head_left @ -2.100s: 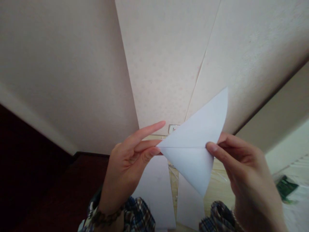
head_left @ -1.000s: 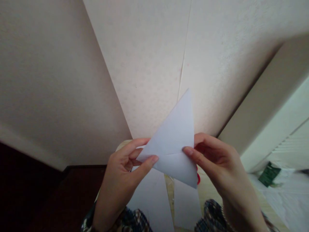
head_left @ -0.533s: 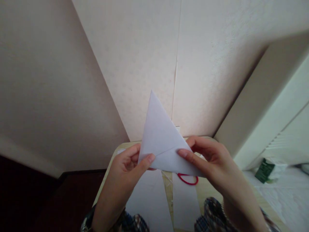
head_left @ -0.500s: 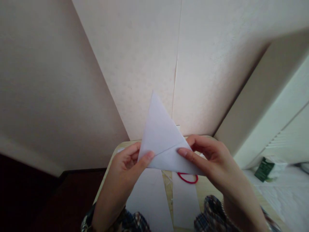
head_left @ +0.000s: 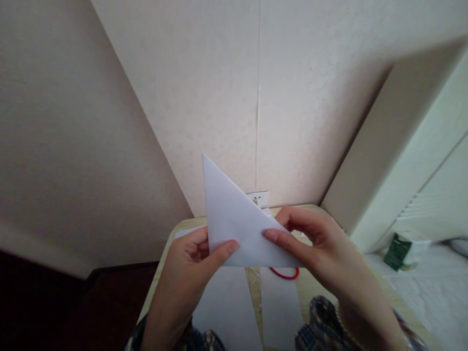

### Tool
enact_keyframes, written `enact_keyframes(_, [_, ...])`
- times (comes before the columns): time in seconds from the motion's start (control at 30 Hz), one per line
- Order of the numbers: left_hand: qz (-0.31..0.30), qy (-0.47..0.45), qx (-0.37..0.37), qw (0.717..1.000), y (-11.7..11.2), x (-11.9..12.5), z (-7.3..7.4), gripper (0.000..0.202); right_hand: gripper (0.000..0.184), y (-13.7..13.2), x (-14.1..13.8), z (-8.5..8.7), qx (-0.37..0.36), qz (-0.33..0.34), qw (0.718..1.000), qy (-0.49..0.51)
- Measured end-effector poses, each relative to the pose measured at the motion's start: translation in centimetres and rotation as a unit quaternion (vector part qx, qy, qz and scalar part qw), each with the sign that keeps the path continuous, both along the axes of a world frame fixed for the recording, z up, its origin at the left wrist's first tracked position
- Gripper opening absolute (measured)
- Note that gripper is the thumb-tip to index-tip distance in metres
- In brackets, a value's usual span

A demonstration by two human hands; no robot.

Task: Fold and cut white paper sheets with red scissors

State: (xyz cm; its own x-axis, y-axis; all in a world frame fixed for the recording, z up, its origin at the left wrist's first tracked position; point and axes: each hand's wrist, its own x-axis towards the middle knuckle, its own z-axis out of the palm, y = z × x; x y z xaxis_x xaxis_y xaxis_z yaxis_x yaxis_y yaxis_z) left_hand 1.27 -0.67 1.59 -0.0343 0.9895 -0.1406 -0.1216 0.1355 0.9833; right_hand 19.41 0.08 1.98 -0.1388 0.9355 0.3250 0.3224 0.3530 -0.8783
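A white sheet of paper (head_left: 234,214), folded into a triangle, is held up above the table with its sharp corner pointing up and to the left. My left hand (head_left: 193,268) pinches its lower left edge, thumb on the near face and fingers behind. At the right corner my right hand (head_left: 310,239) grips it the same way. Below the folded paper lie a wide white sheet (head_left: 230,307) and a narrower white strip (head_left: 280,307). A red loop (head_left: 287,276), partly hidden by the folded paper, rests on the strip.
The light wooden table (head_left: 179,226) stands against a pale wall with a power socket (head_left: 259,197). Small white scraps (head_left: 255,279) lie between the sheets. To the right, a green packet (head_left: 397,251) sits on a white surface beyond the table.
The folded paper has turned, its tip swinging left and downward. The crease line across its near face no longer shows. Both hands keep their hold, and the socket has come into view.
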Motion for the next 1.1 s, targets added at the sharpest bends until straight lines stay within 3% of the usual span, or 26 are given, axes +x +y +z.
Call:
enact_keyframes(0.47, [-0.049, 0.052, 0.033, 0.997, 0.74, -0.32, -0.68, 0.019, 0.030, -0.15, -0.02, 0.14, 0.031, -0.001, 0.999, -0.038])
enact_keyframes(0.8, [0.018, 0.086, 0.062, 0.994, 0.07, 0.01, -0.38, 0.011, 0.022, -0.09, -0.22, -0.03, 0.019, 0.019, 0.999, -0.035])
enact_keyframes(0.97, [-0.016, 0.141, 0.085, 0.986, -0.05, 0.04, -0.30, 0.012, 0.024, -0.30, -0.38, 0.05, 0.023, -0.002, 1.000, 0.013])
enact_keyframes(1.1, [-0.017, 0.106, 0.059, 0.992, 0.01, 0.27, -0.37, 0.015, 0.026, -0.45, -0.38, -0.08, 0.019, -0.006, 1.000, 0.022])
